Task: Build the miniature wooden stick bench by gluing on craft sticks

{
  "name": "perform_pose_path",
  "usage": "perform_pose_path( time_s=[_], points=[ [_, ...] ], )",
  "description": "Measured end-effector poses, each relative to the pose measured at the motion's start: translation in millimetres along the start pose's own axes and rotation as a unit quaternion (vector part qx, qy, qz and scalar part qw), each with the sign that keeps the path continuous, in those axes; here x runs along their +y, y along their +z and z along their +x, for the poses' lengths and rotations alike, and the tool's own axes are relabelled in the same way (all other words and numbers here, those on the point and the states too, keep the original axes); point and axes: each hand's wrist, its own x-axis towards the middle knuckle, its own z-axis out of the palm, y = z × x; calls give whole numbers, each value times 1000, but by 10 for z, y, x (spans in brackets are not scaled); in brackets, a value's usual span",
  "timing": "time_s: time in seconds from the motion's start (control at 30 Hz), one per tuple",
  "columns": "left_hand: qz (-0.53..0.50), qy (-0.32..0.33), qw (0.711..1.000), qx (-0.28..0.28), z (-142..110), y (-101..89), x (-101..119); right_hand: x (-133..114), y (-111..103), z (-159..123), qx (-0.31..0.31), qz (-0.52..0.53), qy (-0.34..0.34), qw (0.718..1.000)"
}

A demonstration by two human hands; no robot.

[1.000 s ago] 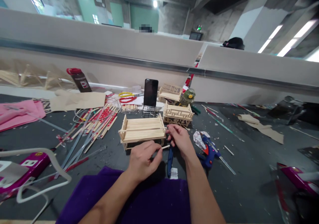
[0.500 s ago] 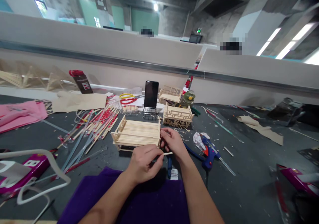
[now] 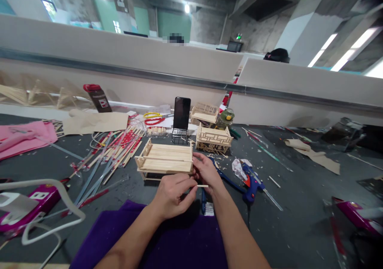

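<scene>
A small model of pale wooden sticks (image 3: 166, 155), like a miniature bed frame with low rails, sits in front of me. My right hand (image 3: 208, 173) is closed at its right end, with fingertips at the corner partly hidden behind the frame. Between the thumb and forefinger of my left hand (image 3: 175, 193) is a short wooden stick (image 3: 202, 186), pointing right, just below the model's near right corner. Blue-handled pliers (image 3: 231, 182) lie partly behind my right wrist. Farther right rests a blue hot glue gun (image 3: 253, 185) beside crumpled paper (image 3: 238, 168).
A phone (image 3: 181, 113) stands on a wire holder behind the model. Two more stick models (image 3: 214, 137) are to its right. Loose sticks (image 3: 125, 149) and glue sticks lie left, near a white cable (image 3: 72, 189). A bottle (image 3: 98, 97) stands by the partition.
The stick model has shifted and turned slightly under my right hand. My left hand, still pinching the short stick, has moved very little.
</scene>
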Motion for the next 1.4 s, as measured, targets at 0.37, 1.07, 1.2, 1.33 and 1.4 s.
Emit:
perform_pose_path(
  time_s=[0.37, 1.07, 1.2, 1.33, 1.4],
  points=[
    [20, -66, 997, 44, 1, -75, -126, -38, -23, 3, 49, -35, -49, 997],
    [71, -169, 981, 69, -42, -160, -343, -12, -170, 41, 173, -299, -217, 913],
    [77, -158, 981, 76, -50, -136, -363, -77, -177, 33, 174, -241, -239, 924],
    [94, -139, 982, 83, -67, -117, -364, -180, -215, -22, 111, -192, -206, 953],
    [99, -133, 983, 81, -73, -114, -360, -243, -254, -76, 57, -193, -149, 968]
  ],
)
